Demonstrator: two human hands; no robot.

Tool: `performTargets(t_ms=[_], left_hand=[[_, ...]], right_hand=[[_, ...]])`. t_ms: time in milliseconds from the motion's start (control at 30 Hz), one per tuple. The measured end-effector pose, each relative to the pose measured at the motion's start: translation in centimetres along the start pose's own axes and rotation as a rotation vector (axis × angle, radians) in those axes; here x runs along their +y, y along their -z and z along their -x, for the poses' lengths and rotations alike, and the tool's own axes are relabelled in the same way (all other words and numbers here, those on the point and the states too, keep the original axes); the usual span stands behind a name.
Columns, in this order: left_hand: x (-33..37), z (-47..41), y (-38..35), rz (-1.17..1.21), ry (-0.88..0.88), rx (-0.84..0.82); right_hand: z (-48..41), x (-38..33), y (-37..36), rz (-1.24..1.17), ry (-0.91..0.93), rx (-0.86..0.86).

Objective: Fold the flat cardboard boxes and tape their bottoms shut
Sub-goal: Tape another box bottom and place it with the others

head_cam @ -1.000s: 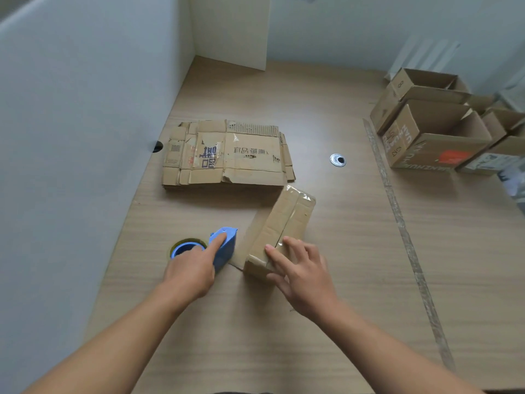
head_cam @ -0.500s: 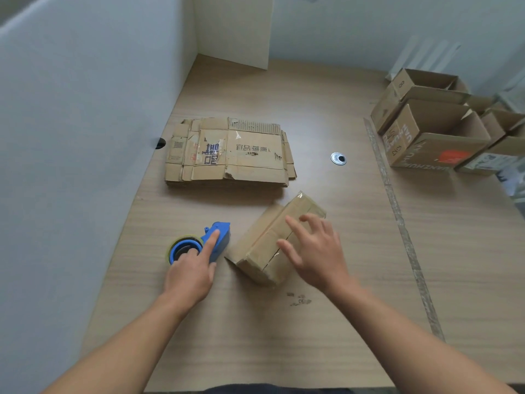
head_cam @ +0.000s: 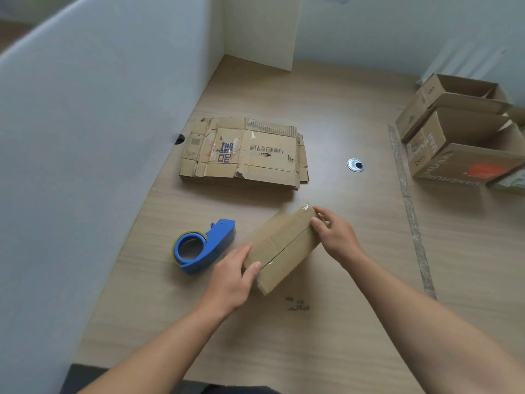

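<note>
A small folded cardboard box (head_cam: 281, 247) lies on the wooden table with its taped bottom seam facing up. My left hand (head_cam: 231, 280) grips its near left corner, thumb on top. My right hand (head_cam: 336, 236) grips its far right end, fingers curled over the edge. A blue tape dispenser (head_cam: 203, 247) lies on the table just left of the box, free of both hands. A stack of flat cardboard boxes (head_cam: 244, 155) lies farther back.
Several folded open boxes (head_cam: 460, 137) stand at the right rear. A tape strip (head_cam: 409, 206) runs along the table on the right. A metal grommet (head_cam: 355, 165) sits in the tabletop. A grey partition wall (head_cam: 85, 137) borders the left side.
My left hand let go of the tape dispenser and moved right onto the box's near corner. My right hand slid from the box's top to its far end.
</note>
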State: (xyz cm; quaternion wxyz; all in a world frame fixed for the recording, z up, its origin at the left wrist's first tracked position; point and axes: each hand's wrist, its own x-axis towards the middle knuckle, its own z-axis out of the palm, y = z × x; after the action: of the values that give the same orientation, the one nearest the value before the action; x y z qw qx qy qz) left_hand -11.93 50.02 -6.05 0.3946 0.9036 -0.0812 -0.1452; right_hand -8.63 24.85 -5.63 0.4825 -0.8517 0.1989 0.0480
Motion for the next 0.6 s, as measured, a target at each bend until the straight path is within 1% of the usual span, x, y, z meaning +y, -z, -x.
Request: performTargets(t_ms=[133, 233, 300, 433, 600], left_hand=[[0.6, -0.2, -1.3, 0.06, 0.092, 0.054], [0.7, -0.7, -1.7, 0.147, 0.163, 0.06], [1.1, -1.1, -2.0, 0.181, 0.197, 0.062], [2.3, -2.2, -2.8, 0.093, 0.156, 0.042], [3.5, -2.4, -3.1, 0.067, 0.139, 0.063]], right_hand=[[1.2, 2.3, 1.3, 0.025, 0.008, 0.045], [2.2, 4.2, 3.1, 0.07, -0.009, -0.023], [2.7, 5.5, 3.9, 0.03, -0.026, -0.066], [2.7, 7.1, 4.5, -0.109, -0.008, 0.008], [2.2, 7.5, 4.5, -0.228, -0.002, -0.065]])
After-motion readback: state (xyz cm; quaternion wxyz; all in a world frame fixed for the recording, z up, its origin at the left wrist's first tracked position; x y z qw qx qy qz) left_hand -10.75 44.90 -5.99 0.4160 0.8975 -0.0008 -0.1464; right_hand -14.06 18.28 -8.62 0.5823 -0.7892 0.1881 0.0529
